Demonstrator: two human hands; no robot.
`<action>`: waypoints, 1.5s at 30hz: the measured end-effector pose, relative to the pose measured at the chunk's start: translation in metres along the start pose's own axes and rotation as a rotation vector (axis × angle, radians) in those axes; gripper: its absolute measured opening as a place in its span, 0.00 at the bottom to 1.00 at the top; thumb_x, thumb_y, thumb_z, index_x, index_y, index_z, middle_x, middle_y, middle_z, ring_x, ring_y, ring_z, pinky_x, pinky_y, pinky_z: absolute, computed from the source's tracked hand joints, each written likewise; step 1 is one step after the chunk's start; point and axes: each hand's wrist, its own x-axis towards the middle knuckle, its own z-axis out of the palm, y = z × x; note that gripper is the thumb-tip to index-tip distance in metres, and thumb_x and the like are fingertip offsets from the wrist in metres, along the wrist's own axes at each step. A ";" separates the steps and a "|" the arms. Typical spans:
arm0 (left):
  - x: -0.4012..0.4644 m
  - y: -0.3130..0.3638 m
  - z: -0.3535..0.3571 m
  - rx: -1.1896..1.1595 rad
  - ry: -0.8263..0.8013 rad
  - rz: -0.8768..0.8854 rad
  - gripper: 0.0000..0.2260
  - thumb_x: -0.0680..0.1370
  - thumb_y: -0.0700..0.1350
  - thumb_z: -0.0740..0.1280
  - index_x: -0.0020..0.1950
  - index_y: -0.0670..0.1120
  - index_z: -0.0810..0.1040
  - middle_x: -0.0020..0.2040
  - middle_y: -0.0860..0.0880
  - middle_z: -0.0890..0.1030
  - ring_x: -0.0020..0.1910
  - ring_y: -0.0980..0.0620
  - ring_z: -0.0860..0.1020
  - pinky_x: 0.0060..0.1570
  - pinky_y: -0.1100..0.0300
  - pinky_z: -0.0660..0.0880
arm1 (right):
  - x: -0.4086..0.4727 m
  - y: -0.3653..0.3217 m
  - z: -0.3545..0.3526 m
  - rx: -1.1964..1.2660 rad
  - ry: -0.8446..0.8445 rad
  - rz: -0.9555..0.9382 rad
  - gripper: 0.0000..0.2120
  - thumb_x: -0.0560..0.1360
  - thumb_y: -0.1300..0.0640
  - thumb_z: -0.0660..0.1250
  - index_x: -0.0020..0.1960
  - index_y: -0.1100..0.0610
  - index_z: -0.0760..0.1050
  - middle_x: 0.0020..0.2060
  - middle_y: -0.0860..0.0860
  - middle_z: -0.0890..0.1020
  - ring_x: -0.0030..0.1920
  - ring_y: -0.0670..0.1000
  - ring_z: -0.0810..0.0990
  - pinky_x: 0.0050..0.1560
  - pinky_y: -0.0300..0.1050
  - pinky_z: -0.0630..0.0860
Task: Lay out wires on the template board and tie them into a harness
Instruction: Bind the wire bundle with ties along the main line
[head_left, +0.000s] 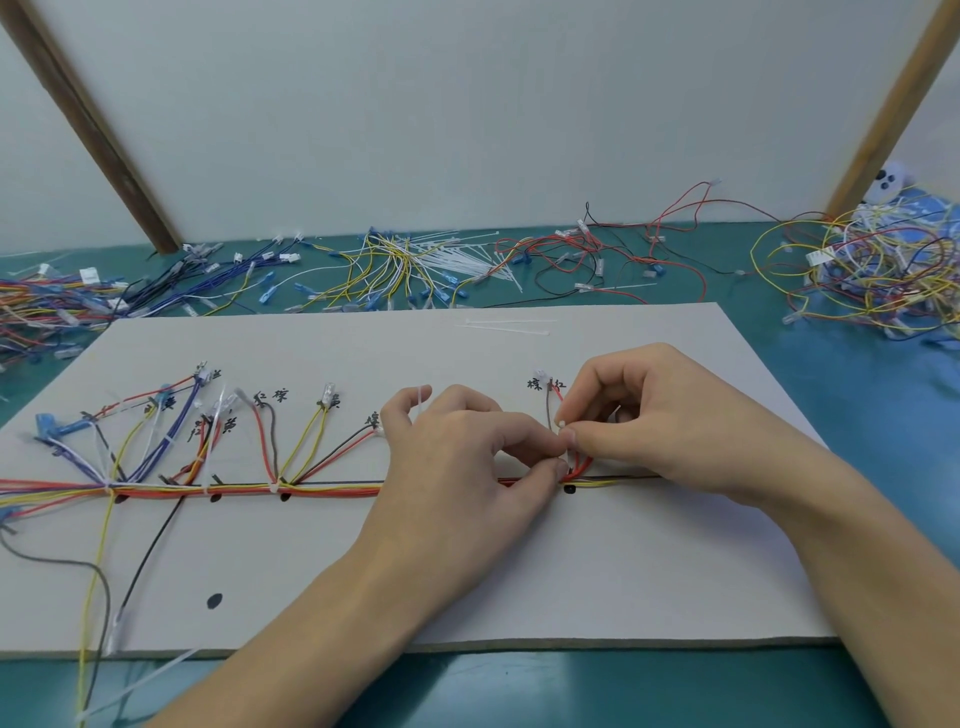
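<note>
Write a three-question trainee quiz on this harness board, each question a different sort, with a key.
1. True or false: both hands work at the same spot on the wire bundle.
2. The spare cable ties on the template board lie: A) near its far edge, B) under the left hand, C) off the board.
3. Fill in: the right hand pinches a white ____.

Key: 1 true; 2 A; 3 cable tie.
</note>
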 end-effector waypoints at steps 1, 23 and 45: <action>0.000 0.000 0.000 -0.007 0.002 -0.002 0.07 0.72 0.58 0.70 0.46 0.61 0.86 0.42 0.71 0.80 0.55 0.61 0.74 0.68 0.55 0.53 | 0.000 0.000 0.000 0.001 -0.001 0.000 0.04 0.74 0.65 0.75 0.44 0.57 0.83 0.34 0.51 0.87 0.32 0.41 0.81 0.32 0.28 0.71; 0.000 0.003 -0.002 -0.025 -0.011 -0.007 0.07 0.72 0.57 0.70 0.47 0.61 0.87 0.40 0.75 0.78 0.56 0.62 0.73 0.69 0.54 0.54 | -0.001 -0.003 0.000 -0.011 0.004 0.008 0.04 0.74 0.66 0.75 0.44 0.59 0.84 0.32 0.50 0.86 0.28 0.38 0.78 0.30 0.26 0.69; -0.001 0.002 -0.004 -0.025 -0.024 -0.029 0.02 0.74 0.55 0.75 0.45 0.61 0.84 0.43 0.69 0.82 0.56 0.61 0.75 0.69 0.48 0.56 | -0.001 -0.002 0.000 0.007 0.003 0.016 0.04 0.75 0.65 0.74 0.45 0.58 0.83 0.33 0.49 0.86 0.28 0.38 0.77 0.31 0.26 0.69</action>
